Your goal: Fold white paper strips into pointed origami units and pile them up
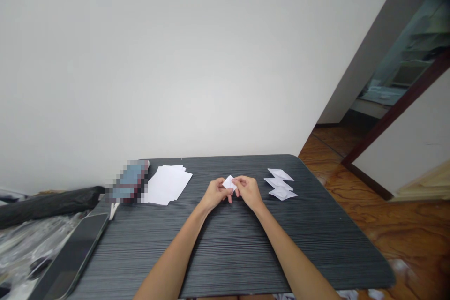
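Observation:
Between my two hands is a small piece of folded white paper, diamond-shaped with a crease down its middle. My left hand pinches its left and lower side with thumb and fingers. My right hand grips its right side, fingertips closed on the edge. Both hands are just above the dark table. To the right lie three folded white paper boats, pointed at both ends, set in a column. Left of my hands is a stack of white paper sheets, slightly fanned out.
At the table's left edge lies a dark phone. Behind it is a blurred-out blue and red object. Further left are a black roll and clear plastic wrapping. A white wall rises behind the table; wooden floor is to the right.

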